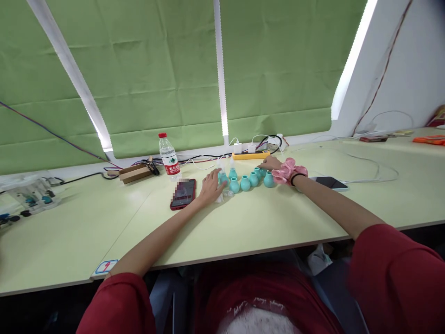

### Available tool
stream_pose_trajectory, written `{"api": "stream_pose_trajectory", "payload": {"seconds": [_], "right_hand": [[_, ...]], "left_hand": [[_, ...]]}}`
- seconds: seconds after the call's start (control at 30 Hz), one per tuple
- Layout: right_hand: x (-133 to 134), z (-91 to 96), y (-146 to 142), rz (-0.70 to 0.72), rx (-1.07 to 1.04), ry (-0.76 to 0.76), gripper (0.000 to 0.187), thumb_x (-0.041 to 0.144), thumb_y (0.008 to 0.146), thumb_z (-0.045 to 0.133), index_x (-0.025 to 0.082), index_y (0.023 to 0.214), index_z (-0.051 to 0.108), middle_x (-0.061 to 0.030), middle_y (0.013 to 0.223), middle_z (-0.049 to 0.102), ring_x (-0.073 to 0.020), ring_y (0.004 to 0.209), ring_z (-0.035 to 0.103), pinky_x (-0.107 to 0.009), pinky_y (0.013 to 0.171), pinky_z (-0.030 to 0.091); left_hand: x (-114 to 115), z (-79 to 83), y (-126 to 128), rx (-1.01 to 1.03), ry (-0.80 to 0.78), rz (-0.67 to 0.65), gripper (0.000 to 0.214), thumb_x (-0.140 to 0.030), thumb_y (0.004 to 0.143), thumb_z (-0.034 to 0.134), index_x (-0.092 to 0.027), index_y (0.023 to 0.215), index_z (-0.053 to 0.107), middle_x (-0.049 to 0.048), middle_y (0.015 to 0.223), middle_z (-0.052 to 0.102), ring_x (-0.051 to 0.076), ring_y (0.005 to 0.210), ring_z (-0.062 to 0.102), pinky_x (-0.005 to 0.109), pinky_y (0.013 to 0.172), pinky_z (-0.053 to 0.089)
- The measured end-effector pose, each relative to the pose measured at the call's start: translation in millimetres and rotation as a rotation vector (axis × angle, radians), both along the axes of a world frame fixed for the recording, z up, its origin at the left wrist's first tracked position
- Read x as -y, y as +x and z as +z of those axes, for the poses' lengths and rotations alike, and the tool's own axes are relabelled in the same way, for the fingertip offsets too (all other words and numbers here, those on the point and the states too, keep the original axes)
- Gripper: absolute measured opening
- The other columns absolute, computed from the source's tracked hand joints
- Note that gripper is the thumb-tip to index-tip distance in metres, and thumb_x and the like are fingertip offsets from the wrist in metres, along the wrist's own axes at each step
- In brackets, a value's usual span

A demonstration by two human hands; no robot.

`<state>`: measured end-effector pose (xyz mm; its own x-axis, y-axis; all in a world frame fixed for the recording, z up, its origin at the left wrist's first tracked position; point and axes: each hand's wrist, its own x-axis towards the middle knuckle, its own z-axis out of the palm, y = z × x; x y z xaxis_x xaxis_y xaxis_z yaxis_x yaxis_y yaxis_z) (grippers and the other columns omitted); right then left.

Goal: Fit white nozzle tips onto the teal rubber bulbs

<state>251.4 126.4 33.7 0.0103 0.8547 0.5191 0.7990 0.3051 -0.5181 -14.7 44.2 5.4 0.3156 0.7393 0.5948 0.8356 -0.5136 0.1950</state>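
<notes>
On the table stands a cluster of small turquoise squeeze bulbs with round bodies and open necks. Two bulbs at the left, one of them a nozzled bulb, carry clear pointed tips. My left hand is at the left end, its fingers and thumb apart beside a nozzled bulb, partly covering it. Small clear plastic pieces lie by its thumb. My right hand reaches over the back right of the group, index finger stretched out to a rear bulb; its other fingers are partly hidden. A pink scrunchie circles that wrist.
Left of the bulbs lie a phone and a water bottle. A cardboard box sits farther left. Behind the bulbs are a yellow bar-shaped object, white chargers and cables. Another phone lies beyond my right wrist.
</notes>
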Motion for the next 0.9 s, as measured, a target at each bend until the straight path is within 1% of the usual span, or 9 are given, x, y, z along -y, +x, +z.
{"api": "stream_pose_trajectory", "payload": {"seconds": [0.07, 0.1, 0.2, 0.3, 0.43, 0.53, 0.67, 0.77, 0.9], "right_hand": [[-8, 3.7, 1, -0.068, 0.045, -0.204, 0.04, 0.044, 0.069, 0.049, 0.01, 0.048, 0.052, -0.0068, 0.049, 0.049, -0.0117, 0.051, 0.044, -0.029, 0.054, 0.035], [-11, 6.5, 0, -0.116, 0.049, -0.244, 0.038, 0.045, 0.067, 0.05, 0.01, 0.053, 0.054, -0.0078, 0.054, 0.052, -0.0137, 0.055, 0.047, -0.03, 0.056, 0.036], [-12, 15.3, -6, -0.216, -0.041, -0.032, 0.029, 0.042, 0.066, 0.051, 0.014, 0.066, 0.057, -0.0074, 0.07, 0.057, -0.0182, 0.067, 0.051, -0.031, 0.063, 0.039], [5, 20.6, -24, -0.092, -0.106, 0.268, 0.021, 0.035, 0.069, 0.048, 0.016, 0.07, 0.056, -0.0052, 0.072, 0.058, -0.0166, 0.07, 0.052, -0.03, 0.067, 0.04], [56, 17.9, -64, 0.256, -0.046, 0.512, 0.025, 0.037, 0.07, 0.051, 0.015, 0.083, 0.053, -0.0065, 0.084, 0.056, -0.0169, 0.078, 0.051, -0.029, 0.07, 0.04], [98, 7.8, -96, 0.406, 0.035, 0.49, 0.037, 0.041, 0.071, 0.051, 0.016, 0.099, 0.048, -0.0082, 0.095, 0.054, -0.019, 0.085, 0.05, -0.031, 0.072, 0.04], [126, -11.1, -121, 0.44, 0.184, 0.375, 0.044, 0.04, 0.075, 0.047, 0.014, 0.11, 0.041, -0.0086, 0.092, 0.057, -0.0215, 0.083, 0.053, -0.035, 0.076, 0.038], [126, -22.0, -120, 0.486, 0.227, 0.327, 0.039, 0.03, 0.078, 0.042, 0.014, 0.113, 0.039, -0.0089, 0.1, 0.057, -0.0204, 0.084, 0.055, -0.031, 0.071, 0.04], [121, -28.3, -110, 0.483, 0.247, 0.303, 0.034, 0.024, 0.076, 0.042, 0.016, 0.11, 0.043, -0.0067, 0.104, 0.057, -0.019, 0.09, 0.054, -0.028, 0.073, 0.04]], "left_hand": [[-17, 9.4, 2, 0.113, 0.026, 0.004, 0.045, -0.036, 0.078, 0.039, -0.015, 0.118, 0.034, 0.0141, 0.119, 0.042, 0.023, 0.108, 0.04, 0.038, 0.084, 0.035], [-26, 14.0, 4, 0.148, 0.007, 0.015, 0.043, -0.035, 0.077, 0.042, -0.015, 0.114, 0.038, 0.0133, 0.112, 0.048, 0.023, 0.102, 0.045, 0.036, 0.081, 0.037], [-47, 24.2, 7, 0.159, -0.167, 0.051, 0.028, -0.033, 0.073, 0.046, -0.015, 0.093, 0.051, 0.0072, 0.078, 0.059, 0.02, 0.074, 0.055, 0.032, 0.068, 0.041], [-51, 29.8, 7, 0.223, -0.164, 0.025, 0.019, -0.034, 0.071, 0.049, -0.015, 0.072, 0.053, 0.0034, 0.064, 0.056, 0.016, 0.062, 0.053, 0.027, 0.06, 0.04], [-26, 39.0, 1, 0.588, -0.08, -0.104, 0.023, -0.038, 0.072, 0.049, -0.015, 0.069, 0.051, 0.0008, 0.06, 0.054, 0.01, 0.052, 0.05, 0.022, 0.05, 0.04], [7, 43.5, -3, 0.835, -0.24, -0.274, 0.03, -0.043, 0.069, 0.052, -0.014, 0.073, 0.051, -0.0001, 0.059, 0.052, 0.009, 0.047, 0.05, 0.02, 0.045, 0.041], [37, 35.2, -3, 1.003, -0.496, -0.361, 0.032, -0.042, 0.063, 0.059, -0.012, 0.072, 0.052, -0.0007, 0.058, 0.052, 0.008, 0.048, 0.051, 0.02, 0.046, 0.043], [38, 25.8, -4, 1.032, -0.569, -0.372, 0.033, -0.044, 0.066, 0.055, -0.012, 0.073, 0.054, -0.0001, 0.058, 0.053, 0.008, 0.048, 0.05, 0.021, 0.047, 0.043], [34, 21.4, -11, 0.722, -0.454, -0.351, 0.038, -0.047, 0.071, 0.048, -0.012, 0.059, 0.052, -0.0012, 0.048, 0.048, 0.006, 0.041, 0.042, 0.019, 0.042, 0.034]]}}
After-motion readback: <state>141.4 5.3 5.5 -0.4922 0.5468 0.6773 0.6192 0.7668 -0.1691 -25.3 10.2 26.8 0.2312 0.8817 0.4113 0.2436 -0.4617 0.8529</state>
